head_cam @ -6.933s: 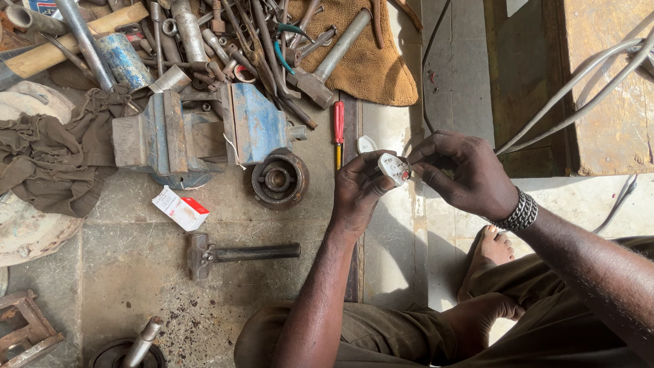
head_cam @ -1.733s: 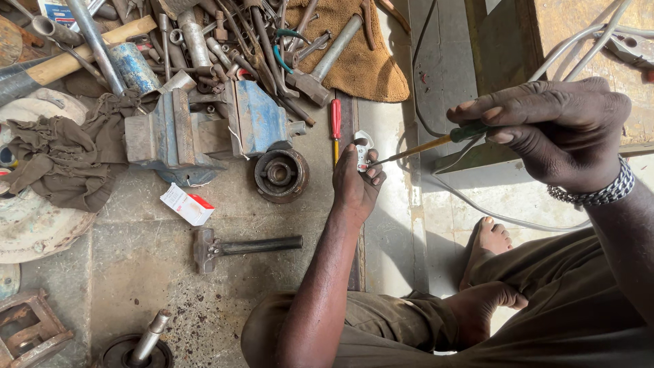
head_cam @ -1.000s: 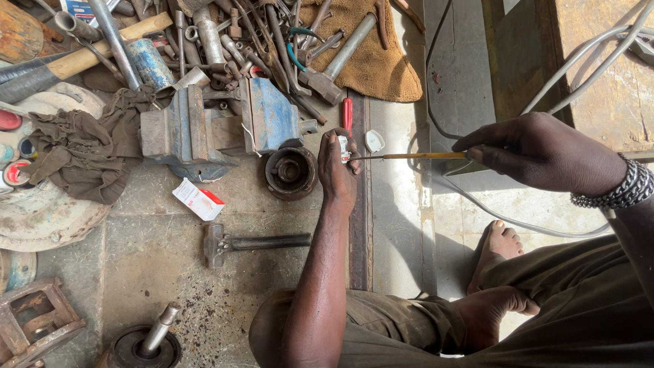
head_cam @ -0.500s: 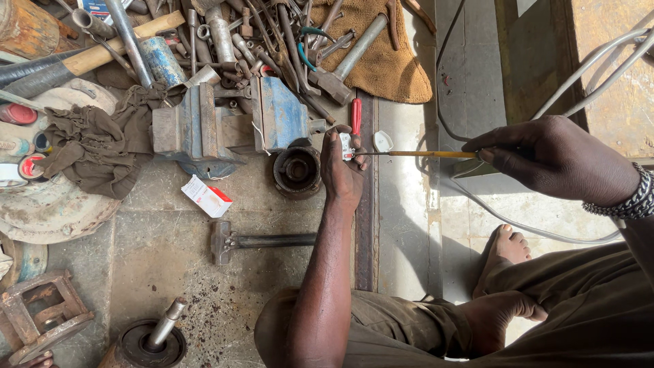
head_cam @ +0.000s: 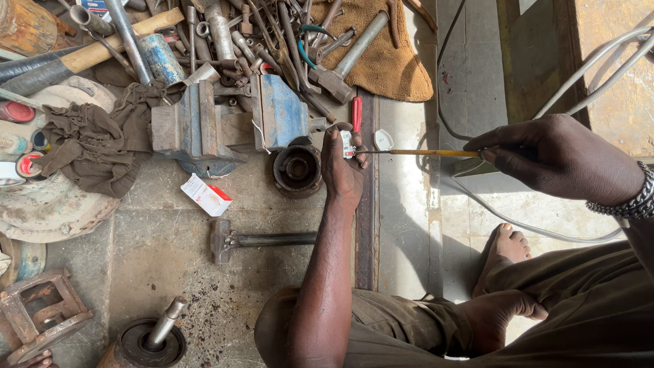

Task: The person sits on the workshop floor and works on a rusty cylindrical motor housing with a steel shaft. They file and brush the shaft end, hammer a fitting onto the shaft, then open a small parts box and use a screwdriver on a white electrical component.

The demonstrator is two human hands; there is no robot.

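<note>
**Apprentice:** Where is the work right now?

**Instructor:** Your left hand (head_cam: pixel 343 169) is closed around a small white part (head_cam: pixel 347 144), held low beside the round black hub (head_cam: pixel 297 168). Your right hand (head_cam: pixel 553 155), well apart from it, pinches a thin yellow-shafted tool (head_cam: pixel 422 152) whose tip meets the part.

**Apprentice:** How do I do this well?

**Instructor:** Keep the left wrist braced so the part cannot twist. Hold the shaft level and in line with the part. Press lightly; a slip would likely drive the tip into your fingers.
</note>
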